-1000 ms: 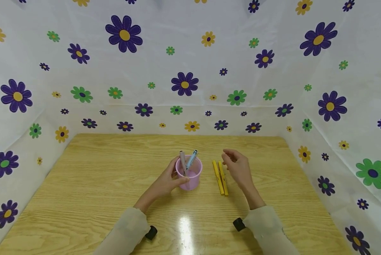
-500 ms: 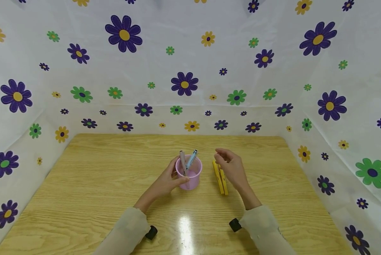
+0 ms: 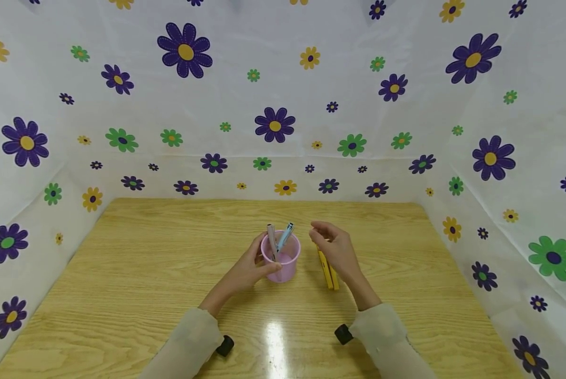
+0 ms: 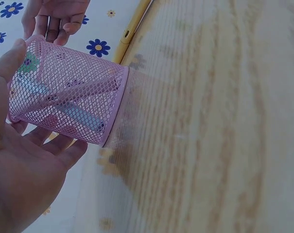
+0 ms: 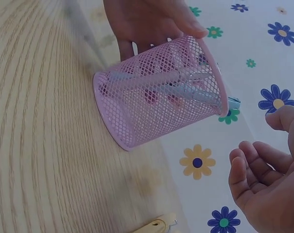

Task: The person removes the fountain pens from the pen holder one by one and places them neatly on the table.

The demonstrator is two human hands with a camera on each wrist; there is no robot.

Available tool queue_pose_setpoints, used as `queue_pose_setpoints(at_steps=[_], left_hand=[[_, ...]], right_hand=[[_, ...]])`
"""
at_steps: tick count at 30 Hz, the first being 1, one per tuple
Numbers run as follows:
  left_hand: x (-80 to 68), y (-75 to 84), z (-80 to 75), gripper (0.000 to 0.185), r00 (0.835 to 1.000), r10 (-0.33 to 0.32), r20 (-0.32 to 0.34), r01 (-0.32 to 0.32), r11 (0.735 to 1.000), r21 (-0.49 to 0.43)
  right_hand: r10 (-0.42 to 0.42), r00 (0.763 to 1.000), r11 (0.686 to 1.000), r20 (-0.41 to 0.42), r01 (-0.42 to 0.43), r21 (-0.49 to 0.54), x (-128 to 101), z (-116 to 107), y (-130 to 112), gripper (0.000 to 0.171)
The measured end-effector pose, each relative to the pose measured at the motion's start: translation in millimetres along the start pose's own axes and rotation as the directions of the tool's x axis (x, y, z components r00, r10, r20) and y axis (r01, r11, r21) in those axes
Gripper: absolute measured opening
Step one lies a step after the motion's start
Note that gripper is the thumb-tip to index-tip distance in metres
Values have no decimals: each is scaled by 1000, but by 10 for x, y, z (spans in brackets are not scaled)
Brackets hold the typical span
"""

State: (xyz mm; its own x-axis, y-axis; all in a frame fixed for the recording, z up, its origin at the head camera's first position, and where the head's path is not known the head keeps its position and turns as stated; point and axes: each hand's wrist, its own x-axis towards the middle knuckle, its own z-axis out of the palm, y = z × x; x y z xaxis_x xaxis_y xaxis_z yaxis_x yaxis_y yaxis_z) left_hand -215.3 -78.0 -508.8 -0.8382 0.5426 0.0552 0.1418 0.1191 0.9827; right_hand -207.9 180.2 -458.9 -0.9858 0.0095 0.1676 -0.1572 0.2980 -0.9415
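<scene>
My left hand (image 3: 245, 272) grips a pink mesh pen cup (image 3: 289, 271) from its left side, thumb at the near rim and fingers around the far wall. Inside lean a greyish-pink pen (image 3: 271, 239) and a light blue pen (image 3: 285, 235), crossing each other through the mesh (image 4: 64, 92) in the left wrist view. To the right of the cup, my right hand (image 3: 342, 251) hovers with loosely bent fingers and nothing between thumb and fingertips. Two yellow pens (image 3: 327, 276) lie side by side on the table, their far ends hidden under that hand.
The wooden table (image 3: 160, 247) runs back to a white flowered cloth (image 3: 235, 105), which encloses it at the back and both sides. A black wrist device (image 3: 343, 333) is on the right cuff and another black device (image 3: 225, 346) on the left.
My right hand has moved left, towards the cup, and now covers the far ends of the yellow pens. The left hand and the cup have stayed in place.
</scene>
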Motion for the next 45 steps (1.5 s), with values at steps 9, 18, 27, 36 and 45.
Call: queue_pose_setpoints(at_steps=[9, 18, 27, 36, 45], left_hand=[[3, -27, 5, 88, 1000, 5, 1, -5, 1000, -4], [-1, -16, 4, 87, 1000, 14, 3, -14, 1000, -2], [-8, 1, 5, 90, 1000, -6, 3, 6, 1000, 6], [3, 2, 1, 88, 1000, 12, 1, -12, 1000, -1], [24, -37, -2, 87, 1000, 13, 12, -13, 1000, -28]], right_hand=[[-1, 1000, 1000, 18, 0, 15, 18, 76, 23, 33], [-26, 998, 999, 65, 28, -24, 48, 139, 13, 33], [-14, 996, 998, 85, 18, -54, 75, 228, -6, 33], [-35, 994, 998, 101, 41, -57, 115, 321, -1, 39], [-51, 990, 996, 128, 60, -65, 162, 413, -12, 29]])
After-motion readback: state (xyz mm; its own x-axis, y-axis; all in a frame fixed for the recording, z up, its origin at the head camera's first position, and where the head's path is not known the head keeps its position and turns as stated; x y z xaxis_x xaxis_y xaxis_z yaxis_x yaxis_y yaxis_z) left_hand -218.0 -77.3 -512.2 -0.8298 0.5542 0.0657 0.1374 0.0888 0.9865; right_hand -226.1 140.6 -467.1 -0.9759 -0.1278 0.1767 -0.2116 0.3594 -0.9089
